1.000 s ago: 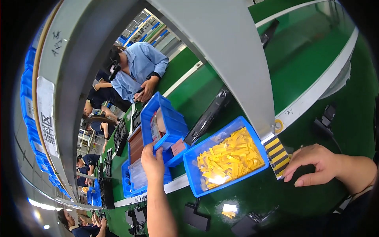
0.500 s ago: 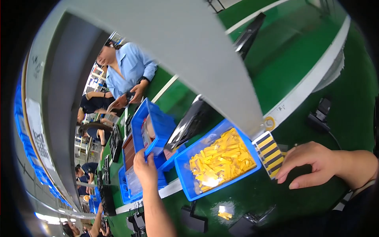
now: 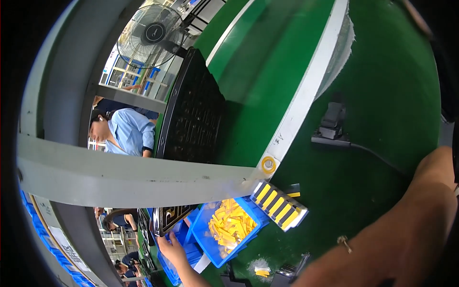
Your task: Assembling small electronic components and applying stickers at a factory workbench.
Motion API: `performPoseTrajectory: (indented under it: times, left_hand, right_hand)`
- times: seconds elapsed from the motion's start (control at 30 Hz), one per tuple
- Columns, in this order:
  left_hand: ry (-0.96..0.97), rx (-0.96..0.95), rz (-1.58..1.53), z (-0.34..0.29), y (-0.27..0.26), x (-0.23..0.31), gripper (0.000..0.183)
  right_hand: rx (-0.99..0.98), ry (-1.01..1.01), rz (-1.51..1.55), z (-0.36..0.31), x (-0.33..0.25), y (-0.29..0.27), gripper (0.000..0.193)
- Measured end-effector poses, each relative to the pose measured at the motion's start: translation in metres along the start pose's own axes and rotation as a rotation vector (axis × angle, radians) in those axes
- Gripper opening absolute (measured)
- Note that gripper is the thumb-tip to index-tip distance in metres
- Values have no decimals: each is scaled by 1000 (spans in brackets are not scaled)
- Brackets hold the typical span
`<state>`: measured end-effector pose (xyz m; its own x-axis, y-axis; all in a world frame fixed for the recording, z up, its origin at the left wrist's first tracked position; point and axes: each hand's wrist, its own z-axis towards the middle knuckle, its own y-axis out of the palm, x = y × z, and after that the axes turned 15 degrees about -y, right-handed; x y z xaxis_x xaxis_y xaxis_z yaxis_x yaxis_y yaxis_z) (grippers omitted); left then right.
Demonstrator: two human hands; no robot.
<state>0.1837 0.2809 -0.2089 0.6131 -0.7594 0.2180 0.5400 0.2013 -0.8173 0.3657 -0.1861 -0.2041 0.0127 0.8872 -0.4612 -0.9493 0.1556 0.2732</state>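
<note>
My left hand [image 3: 173, 252] is at the lower left, its fingers curled at the near corner of a shiny black panel [image 3: 175, 216]; the grip is partly hidden. Beside it sits a blue bin [image 3: 216, 256] filled with flat yellow pieces [image 3: 229, 225]. Against that bin's right corner leans a block with black and yellow stripes [image 3: 279, 205]. My right hand [image 3: 356, 258], wearing a ring, looms large and blurred at the lower right. Its fingers run out of sight at the bottom, so what they hold cannot be seen.
A grey metal beam [image 3: 138, 179] crosses in front of the green conveyor belt. A larger black ribbed panel [image 3: 193, 112] lies behind it. On the green table are a black adapter with cable [image 3: 332, 126] and small yellow strips [image 3: 262, 272]. A person in blue [image 3: 129, 131] and a fan [image 3: 153, 33] stand beyond.
My view has swung, shifting everything in the picture. My left hand has left the blue bin's rim for the black panel. My right hand has moved from the striped block toward me.
</note>
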Motion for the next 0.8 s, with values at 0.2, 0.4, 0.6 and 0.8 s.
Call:
performPoseTrajectory:
  times: [0.2,0.4,0.6,0.8]
  left_hand:
    - [113,85,94,-2,5,-2,17]
    - [73,111,62,-6,3,9,17]
    - [62,87,45,-5,4,8,15]
    - [2,47,23,-5,7,-2,26]
  right_hand:
    - [98,-93,-13,-5,-15,8,25]
    - [195,-150,17,-7,-15,24,21]
    - [277,-215,61,-5,-22,43,18]
    - [351,-265,93,-6,-37,60,17]
